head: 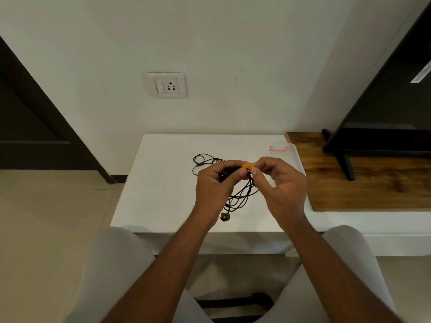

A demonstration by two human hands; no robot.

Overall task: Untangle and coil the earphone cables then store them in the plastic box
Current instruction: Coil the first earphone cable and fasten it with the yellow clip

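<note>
coiled cable (242, 194): its upper part was hidden inside the left hand's (214, 185) curled fingers.
yellow piece (247, 166): pinched by the right hand (284, 185); too small to identify.
plastic box (278, 149): its near side was covered by the right hand.
loose cable (203, 160): its near end vanished behind the left hand.
earbuds (225, 216): blurred.
television (384, 101): cut off by the right edge.

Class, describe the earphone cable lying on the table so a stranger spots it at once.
On the white table below the wall socket, look just beyond the left hand. The loose black earphone cable lies flat there, unlike the coiled cable held up.
</note>
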